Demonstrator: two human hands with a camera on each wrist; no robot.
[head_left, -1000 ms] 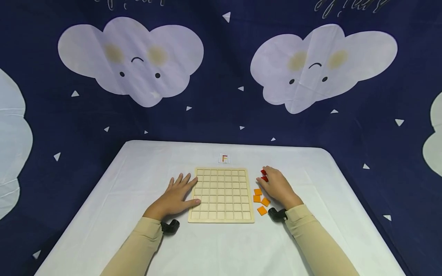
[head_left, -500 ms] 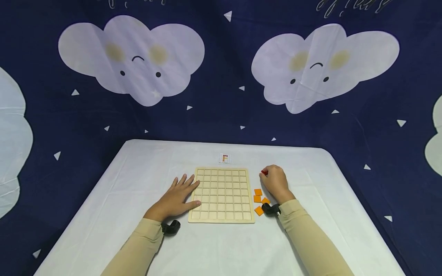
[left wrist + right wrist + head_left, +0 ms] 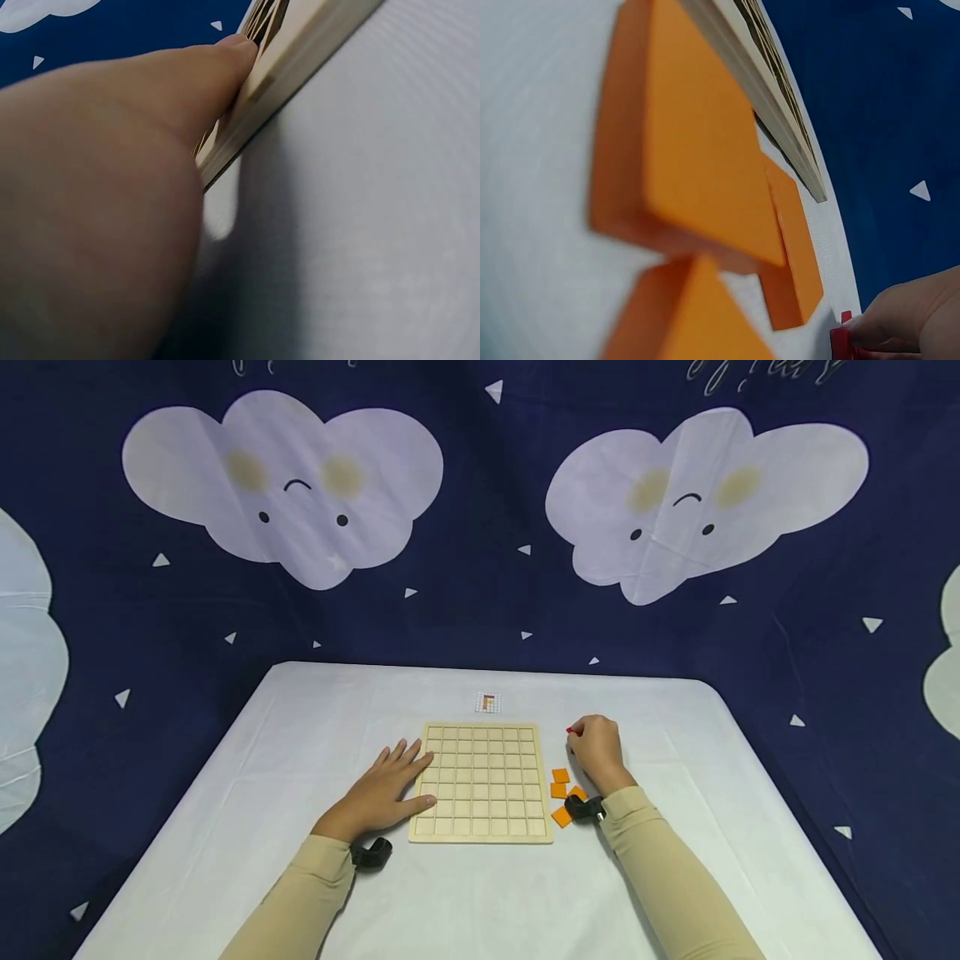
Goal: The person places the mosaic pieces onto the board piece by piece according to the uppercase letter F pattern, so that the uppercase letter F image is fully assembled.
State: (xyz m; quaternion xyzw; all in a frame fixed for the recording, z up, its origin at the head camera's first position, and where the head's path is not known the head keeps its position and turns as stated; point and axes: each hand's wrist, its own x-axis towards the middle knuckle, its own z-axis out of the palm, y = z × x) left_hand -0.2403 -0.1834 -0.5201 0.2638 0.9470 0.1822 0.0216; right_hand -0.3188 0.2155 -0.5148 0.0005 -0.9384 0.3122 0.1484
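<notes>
My left hand [image 3: 381, 793] lies spread at the left edge of a pale wooden grid board [image 3: 480, 785], thumb and fingertips touching its rim. In the left wrist view the thumb [image 3: 180, 82] reaches over the board's edge [image 3: 300, 67]. Beyond the board's right side, my right hand [image 3: 597, 750] has its fingers curled and pinches a red square tile [image 3: 569, 730]. Two bits of red show at the fingertips in the right wrist view, by the right hand [image 3: 911, 315]; the rest is hidden by the fingers.
Several orange square tiles [image 3: 560, 776] lie between the board and the right wrist, one partly behind the wrist camera [image 3: 583, 808]. A small card with a coloured grid pattern [image 3: 488, 702] lies beyond the board. A white cloth covers the table [image 3: 480, 902].
My right hand has drawn its fingers in over the red tiles, and less red shows now. Its wrist has shifted left towards the orange tiles. The left hand stays almost still.
</notes>
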